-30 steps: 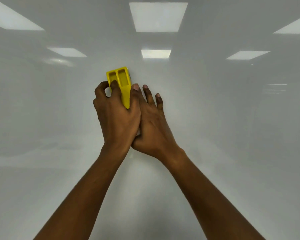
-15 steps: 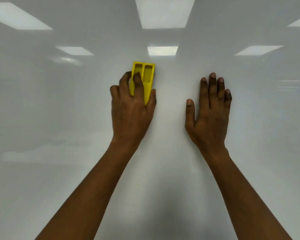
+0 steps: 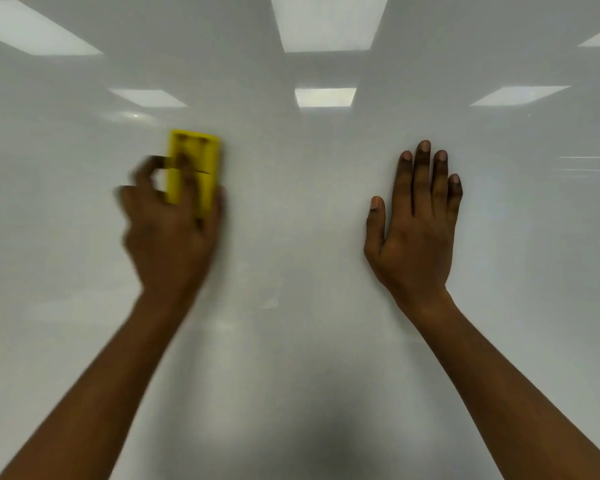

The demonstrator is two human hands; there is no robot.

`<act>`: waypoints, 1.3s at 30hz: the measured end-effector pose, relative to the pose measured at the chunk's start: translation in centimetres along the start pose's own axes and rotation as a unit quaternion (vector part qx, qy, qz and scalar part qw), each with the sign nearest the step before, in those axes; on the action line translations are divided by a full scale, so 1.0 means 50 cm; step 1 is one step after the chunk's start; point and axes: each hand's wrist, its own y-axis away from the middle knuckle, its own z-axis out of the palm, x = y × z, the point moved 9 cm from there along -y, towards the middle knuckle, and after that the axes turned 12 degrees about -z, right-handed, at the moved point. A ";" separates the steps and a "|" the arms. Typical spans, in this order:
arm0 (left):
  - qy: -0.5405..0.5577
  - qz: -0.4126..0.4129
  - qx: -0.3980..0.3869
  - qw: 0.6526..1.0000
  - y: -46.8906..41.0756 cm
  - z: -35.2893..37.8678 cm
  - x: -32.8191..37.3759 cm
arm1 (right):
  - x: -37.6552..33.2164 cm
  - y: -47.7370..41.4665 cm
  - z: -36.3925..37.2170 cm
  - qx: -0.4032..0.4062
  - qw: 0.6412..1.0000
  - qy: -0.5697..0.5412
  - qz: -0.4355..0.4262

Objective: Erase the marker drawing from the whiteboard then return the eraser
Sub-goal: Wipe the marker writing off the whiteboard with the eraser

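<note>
A glossy whiteboard (image 3: 302, 209) fills the whole view; I see no marker lines on it. My left hand (image 3: 170, 233) grips a yellow plastic eraser (image 3: 201, 157) and holds it upright against the board at the left; both are blurred by motion. My right hand (image 3: 416, 223) lies flat on the board at the right, fingers up and slightly spread, holding nothing. The two hands are well apart.
Reflections of ceiling light panels (image 3: 326, 26) show across the top of the board. No tray, board edge or other object is in view.
The hands, overlapped at the eraser a second ago, have separated. My right hand moved to the right and lies flat; my left hand moved left with the eraser.
</note>
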 end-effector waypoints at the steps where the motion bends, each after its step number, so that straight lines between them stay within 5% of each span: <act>1: 0.010 0.083 -0.014 0.996 0.044 0.009 0.058 | 0.001 0.000 0.000 0.002 1.000 0.002 -0.002; 3: 0.002 0.219 -0.028 0.975 0.125 0.021 0.135 | 0.003 0.000 -0.002 0.008 1.000 0.004 -0.006; 5: -0.007 0.244 -0.029 0.969 0.144 0.028 0.135 | 0.007 0.001 -0.004 0.014 1.000 -0.002 -0.009; 10: 0.005 0.038 -0.017 0.999 0.055 0.015 -0.066 | 0.008 0.002 -0.006 0.020 1.000 -0.004 -0.008; 14: 0.007 -0.146 -0.005 0.989 -0.018 0.001 -0.233 | 0.001 0.000 -0.004 0.012 1.000 0.004 -0.008; 17: 0.004 -0.190 0.008 0.982 -0.013 -0.001 -0.240 | -0.003 0.000 -0.002 0.011 1.000 0.006 -0.007; 20: 0.006 -0.075 -0.002 0.997 0.058 0.005 -0.131 | -0.001 0.002 -0.002 0.015 1.000 0.008 -0.006; 24: 0.014 0.201 -0.029 0.979 0.222 0.025 0.017 | 0.005 0.004 -0.004 0.027 1.000 -0.003 -0.007; 26: 0.012 0.224 -0.026 0.974 0.234 0.028 0.002 | 0.008 0.005 -0.005 0.031 0.999 -0.007 -0.007; 30: 0.010 0.003 -0.009 1.000 0.151 0.014 -0.178 | 0.007 0.005 -0.006 0.033 0.999 -0.005 -0.008; 34: 0.029 -0.232 0.020 0.972 0.102 -0.006 -0.338 | 0.003 0.004 -0.005 0.030 1.000 0.003 -0.005; 36: 0.037 -0.273 0.024 0.961 0.106 -0.005 -0.342 | 0.002 0.004 -0.006 0.028 1.000 0.007 -0.003; 39: 0.042 -0.221 0.015 0.974 0.136 0.003 -0.267 | 0.000 0.004 -0.004 0.024 1.000 0.012 -0.001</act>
